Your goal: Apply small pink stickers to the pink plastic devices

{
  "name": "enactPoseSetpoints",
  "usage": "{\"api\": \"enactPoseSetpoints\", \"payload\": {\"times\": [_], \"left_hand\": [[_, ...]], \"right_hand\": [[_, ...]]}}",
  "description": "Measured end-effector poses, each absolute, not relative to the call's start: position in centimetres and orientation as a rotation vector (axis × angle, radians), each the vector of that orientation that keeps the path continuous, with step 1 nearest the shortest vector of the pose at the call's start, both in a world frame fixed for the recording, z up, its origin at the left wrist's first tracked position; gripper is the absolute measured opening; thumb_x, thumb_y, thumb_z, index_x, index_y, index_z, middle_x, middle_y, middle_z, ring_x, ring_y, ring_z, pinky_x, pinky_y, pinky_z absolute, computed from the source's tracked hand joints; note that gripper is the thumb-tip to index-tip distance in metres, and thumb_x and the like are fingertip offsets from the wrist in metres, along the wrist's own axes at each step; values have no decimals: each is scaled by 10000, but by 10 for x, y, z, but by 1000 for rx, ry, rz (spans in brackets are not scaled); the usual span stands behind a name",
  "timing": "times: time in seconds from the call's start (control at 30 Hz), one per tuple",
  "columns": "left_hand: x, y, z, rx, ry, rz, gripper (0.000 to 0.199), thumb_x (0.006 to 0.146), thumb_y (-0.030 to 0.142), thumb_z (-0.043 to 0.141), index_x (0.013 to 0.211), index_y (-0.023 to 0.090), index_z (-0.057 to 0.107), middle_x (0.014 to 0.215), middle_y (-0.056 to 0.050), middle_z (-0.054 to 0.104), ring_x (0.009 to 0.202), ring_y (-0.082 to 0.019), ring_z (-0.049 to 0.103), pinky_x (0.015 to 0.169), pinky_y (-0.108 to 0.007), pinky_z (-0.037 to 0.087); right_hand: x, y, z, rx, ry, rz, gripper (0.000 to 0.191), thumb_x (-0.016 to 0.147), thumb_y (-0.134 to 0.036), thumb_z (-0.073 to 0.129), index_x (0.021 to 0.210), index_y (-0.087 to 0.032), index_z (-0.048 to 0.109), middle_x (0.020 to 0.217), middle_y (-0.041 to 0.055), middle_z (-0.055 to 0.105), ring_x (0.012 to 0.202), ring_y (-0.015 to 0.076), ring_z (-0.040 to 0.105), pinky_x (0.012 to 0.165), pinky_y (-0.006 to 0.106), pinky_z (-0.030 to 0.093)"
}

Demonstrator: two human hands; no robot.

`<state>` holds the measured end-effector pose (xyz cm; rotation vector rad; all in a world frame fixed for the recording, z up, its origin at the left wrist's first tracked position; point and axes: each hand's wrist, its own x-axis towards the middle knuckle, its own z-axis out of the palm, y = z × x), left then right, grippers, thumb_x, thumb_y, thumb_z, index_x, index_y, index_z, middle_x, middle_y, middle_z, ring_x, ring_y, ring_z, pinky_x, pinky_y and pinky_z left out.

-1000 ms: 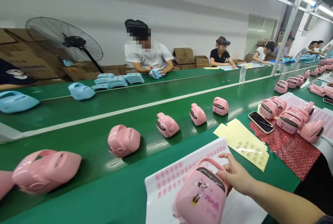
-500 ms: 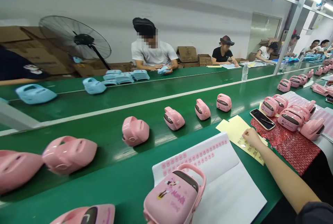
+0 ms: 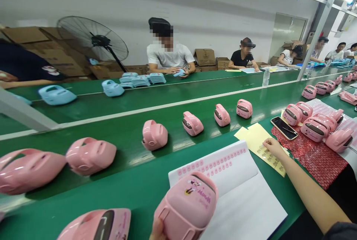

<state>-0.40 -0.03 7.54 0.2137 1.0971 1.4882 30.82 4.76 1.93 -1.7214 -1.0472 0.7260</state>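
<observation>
My left hand point(image 3: 157, 229), mostly below the frame edge, grips a pink plastic case point(image 3: 185, 208) with a carrying handle and a printed cartoon mouse and lettering. The case is tilted, its printed face up, above a white sheet point(image 3: 248, 199) bearing rows of small pink stickers. My right hand point(image 3: 273, 147) reaches far forward. Its thumb and forefinger are pinched together over a yellow sheet point(image 3: 255, 134) with small clear-looking stickers; what lies between the fingertips is too small to make out. Another pink case point(image 3: 96, 227) with a dark window lies at the lower left.
Several pink cases stand in a row on the green conveyor belt point(image 3: 131, 154). At right, a phone point(image 3: 284, 127) and more pink cases point(image 3: 315, 126) lie on red wrap point(image 3: 320, 165). Co-workers sit opposite, one holding a blue part point(image 3: 180, 72). A metal post point(image 3: 320, 28) rises at right.
The pink case in my left hand has turned and tipped, hiding its dark window. My right hand stays at the yellow sheet. The view has shifted slightly left.
</observation>
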Motion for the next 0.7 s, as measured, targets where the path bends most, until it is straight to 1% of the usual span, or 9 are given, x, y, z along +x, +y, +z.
{"api": "enactPoseSetpoints", "payload": {"times": [0.07, 0.1, 0.23, 0.33, 0.4, 0.53, 0.7], "left_hand": [[-1, 1, 81, 185, 1126, 1492, 447, 533, 527, 701, 902, 276, 679, 688, 38, 693, 683, -211, 609, 520, -281, 513], [2, 2, 83, 191, 1135, 1493, 444, 526, 506, 718, 893, 259, 679, 704, 33, 688, 686, -201, 604, 522, -266, 507], [18, 3, 79, 326, 1124, 1572, 515, 502, 491, 762, 931, 228, 654, 872, 2, 670, 813, -201, 591, 580, -231, 492], [29, 2, 74, 411, 1128, 1595, 585, 534, 518, 750, 1024, 236, 599, 1016, -25, 634, 912, -222, 579, 648, -254, 492], [33, 1, 73, 443, 1114, 1582, 600, 564, 514, 740, 1067, 240, 561, 1069, -45, 608, 956, -242, 574, 698, -291, 494], [34, -3, 76, 431, 1071, 1565, 609, 578, 489, 746, 1090, 248, 520, 1088, -61, 590, 974, -264, 579, 751, -348, 493], [33, -4, 79, 405, 1069, 1572, 641, 555, 498, 759, 1090, 241, 518, 1103, -73, 585, 985, -272, 577, 738, -341, 497]], "right_hand": [[300, 45, 29, -1655, -1029, 785, 252, 621, -428, 575, 550, -200, 496, 561, -24, 459, 523, 126, 432, 518, 265, 387], [292, 43, 35, -1614, -1026, 818, 275, 615, -459, 576, 566, -200, 501, 572, -21, 461, 526, 124, 426, 520, 264, 379], [238, 26, 63, -1405, -1071, 996, 334, 635, -530, 579, 614, -200, 531, 657, 9, 519, 581, 134, 456, 569, 276, 397], [190, 11, 81, -1173, -1146, 1176, 285, 645, -474, 646, 603, -205, 562, 725, 27, 552, 684, 165, 505, 642, 296, 421], [166, 6, 89, -1113, -1201, 1251, 237, 646, -419, 676, 591, -208, 585, 750, 27, 553, 724, 177, 516, 659, 303, 421], [148, 6, 95, -1182, -1268, 1267, 167, 642, -347, 681, 585, -205, 614, 743, 21, 537, 746, 185, 517, 659, 303, 415], [151, 9, 94, -1192, -1286, 1302, 155, 638, -329, 666, 583, -196, 612, 755, 21, 512, 732, 178, 506, 664, 306, 410]]}}
